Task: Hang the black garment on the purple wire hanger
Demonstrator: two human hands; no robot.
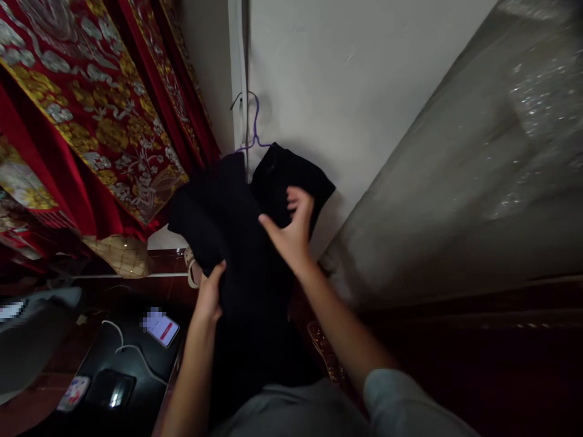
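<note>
A black short-sleeved garment (pixel 255 267) hangs from a purple wire hanger (pixel 255 130) against the wall, and its lower part is lost in shadow near my body. My left hand (pixel 212 294) grips the garment's left side, thumb in front and the fingers mostly hidden behind the cloth. Over the upper right of the garment, just below its sleeve, is my right hand (pixel 294 233). Its thumb and fingers are spread apart, with no cloth visibly pinched between them. Whether it touches the fabric, I cannot tell.
Red embroidered cloth (pixel 113 109) hangs at the left. A black table (pixel 132 331) below holds a lit phone (pixel 163 328), a white cable (pixel 132 347) and a dark shiny flat object (pixel 110 388). Plastic-wrapped grey panel (pixel 455 182) leans at right. A beige shoe (pixel 192 270) lies behind.
</note>
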